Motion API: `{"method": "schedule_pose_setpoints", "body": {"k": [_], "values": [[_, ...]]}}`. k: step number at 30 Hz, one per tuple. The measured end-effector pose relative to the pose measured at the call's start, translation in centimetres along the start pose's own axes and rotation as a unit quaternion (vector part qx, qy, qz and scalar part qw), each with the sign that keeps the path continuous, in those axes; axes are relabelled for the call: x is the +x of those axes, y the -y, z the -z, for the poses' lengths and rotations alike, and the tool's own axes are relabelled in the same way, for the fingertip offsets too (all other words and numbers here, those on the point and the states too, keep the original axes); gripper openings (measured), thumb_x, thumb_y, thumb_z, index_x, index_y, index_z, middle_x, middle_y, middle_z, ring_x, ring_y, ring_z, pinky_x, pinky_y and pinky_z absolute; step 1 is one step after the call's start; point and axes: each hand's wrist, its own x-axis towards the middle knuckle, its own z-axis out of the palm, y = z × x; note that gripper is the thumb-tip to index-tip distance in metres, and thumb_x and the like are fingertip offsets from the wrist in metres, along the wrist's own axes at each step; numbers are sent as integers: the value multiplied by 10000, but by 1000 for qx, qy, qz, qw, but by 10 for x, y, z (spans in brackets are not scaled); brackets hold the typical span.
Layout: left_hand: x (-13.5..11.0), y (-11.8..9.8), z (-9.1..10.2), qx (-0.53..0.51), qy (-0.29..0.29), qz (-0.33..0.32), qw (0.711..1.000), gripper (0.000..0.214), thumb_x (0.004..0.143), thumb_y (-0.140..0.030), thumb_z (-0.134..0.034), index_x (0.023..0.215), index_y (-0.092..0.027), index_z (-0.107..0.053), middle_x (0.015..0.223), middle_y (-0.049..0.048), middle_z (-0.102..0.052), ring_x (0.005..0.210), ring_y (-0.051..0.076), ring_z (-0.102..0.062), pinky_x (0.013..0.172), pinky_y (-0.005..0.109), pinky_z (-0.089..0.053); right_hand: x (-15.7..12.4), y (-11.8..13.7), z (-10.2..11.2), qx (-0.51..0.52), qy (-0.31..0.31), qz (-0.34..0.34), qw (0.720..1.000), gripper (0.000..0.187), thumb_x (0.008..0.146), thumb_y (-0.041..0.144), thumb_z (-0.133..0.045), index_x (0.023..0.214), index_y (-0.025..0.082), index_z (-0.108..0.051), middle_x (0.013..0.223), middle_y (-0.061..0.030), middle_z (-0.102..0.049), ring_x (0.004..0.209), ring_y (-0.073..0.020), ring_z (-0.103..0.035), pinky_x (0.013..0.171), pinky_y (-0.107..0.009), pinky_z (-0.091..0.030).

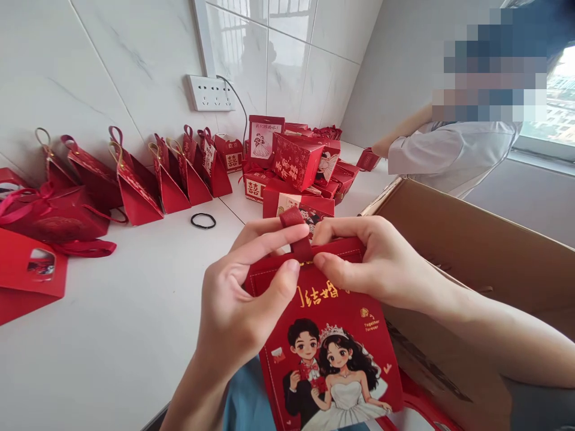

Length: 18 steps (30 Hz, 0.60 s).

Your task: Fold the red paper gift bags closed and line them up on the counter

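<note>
Between my two hands is a red wedding gift box (323, 323), printed with a cartoon bride and groom and gold characters. A dark red ribbon loop (300, 236) stands up from its top edge. My left hand (247, 293) pinches that edge on the left, its thumb in front and its fingers behind and against the ribbon. On the other side, my right hand (372, 260) grips the top edge close to the ribbon, thumb in front and index finger bent above. The box's lower end runs out of view.
Several triangular red gift boxes (139, 185) stand in a row along the tiled wall. A heap of red boxes (296, 161) lies ahead. A black hair tie (203, 221) rests on the white table (148, 335). An open cardboard box (485, 245) is at right, with another person's sleeve (453, 155) beyond.
</note>
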Motion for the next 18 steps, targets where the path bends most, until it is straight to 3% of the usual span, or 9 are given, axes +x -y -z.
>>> {"method": "schedule_pose_setpoints", "body": {"k": [8,18], "values": [[0,-2,-3,29,6,-4,1000,270,810,-186,-614,1017,-308,-736,1056,-16,-691,1015,165,-649,784,199,-552,-4,-1,3,31,6,-3,1000,95,727,173,-587,655,172,-526,509,77,-437,447,-38,-337,381,-150,-249],[-2,-8,-5,66,-2,11,998,288,809,-202,-585,1032,-305,-735,1076,-6,-683,1101,201,-612,735,198,-554,-7,1,6,15,5,-7,1000,73,729,181,-580,667,171,-543,521,66,-455,458,-45,-361,396,-151,-284]]}}
